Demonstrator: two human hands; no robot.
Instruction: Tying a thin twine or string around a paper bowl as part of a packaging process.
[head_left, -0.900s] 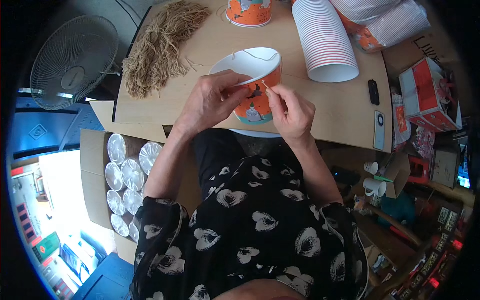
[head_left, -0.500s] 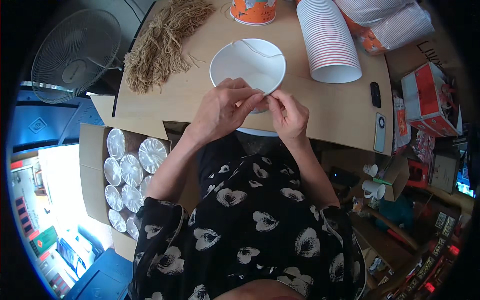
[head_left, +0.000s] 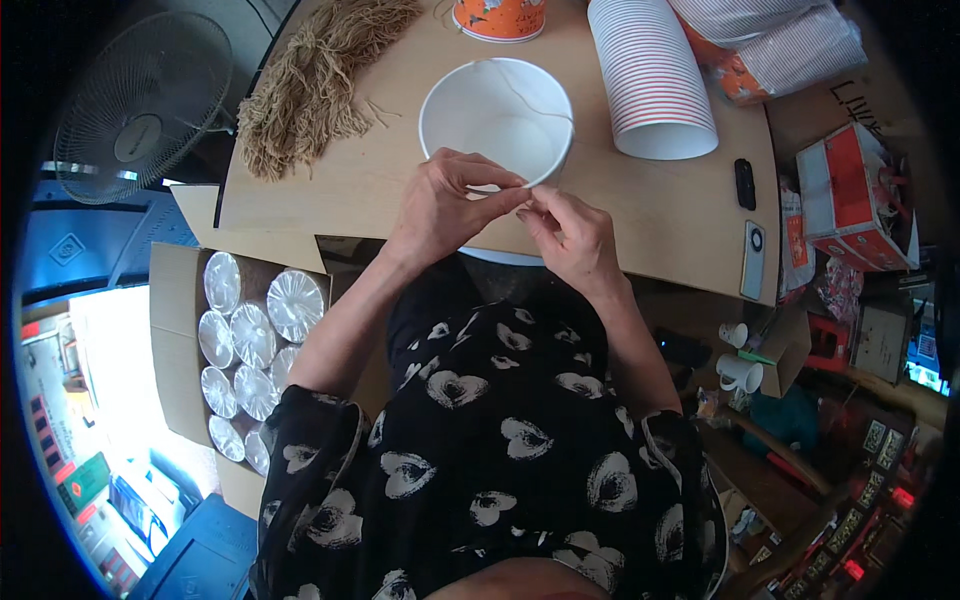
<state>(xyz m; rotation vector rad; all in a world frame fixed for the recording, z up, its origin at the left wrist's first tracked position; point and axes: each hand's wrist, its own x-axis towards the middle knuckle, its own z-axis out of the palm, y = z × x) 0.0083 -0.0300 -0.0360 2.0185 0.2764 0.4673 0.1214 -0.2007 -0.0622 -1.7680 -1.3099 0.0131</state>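
Observation:
A white paper bucket (head_left: pixel 495 120) stands at the table's near edge with its mouth tilted toward me. A thin beige string (head_left: pixel 524 98) hangs over its far rim and crosses the mouth to the right side. My left hand (head_left: pixel 450 205) and my right hand (head_left: pixel 575 238) meet at the near rim. Thumbs and fingers of both are pinched together on the string, whose end the fingertips mostly hide. A thick bundle of beige strings (head_left: pixel 315 90) lies to the left. Beyond the bucket stands an orange printed paper bucket (head_left: pixel 498 18).
Nested white paper buckets (head_left: pixel 660 90) lie at the back right, beside wrapped stacks (head_left: pixel 785 50). A black object (head_left: pixel 745 184) and a pale remote (head_left: pixel 753 260) lie by the right edge. A carton (head_left: pixel 180 350) of plastic-wrapped stacks stands left, below a fan (head_left: pixel 140 110).
The view has shifted slightly. My right fingertips have drawn a little back from the bucket's rim, while my left hand still pinches there.

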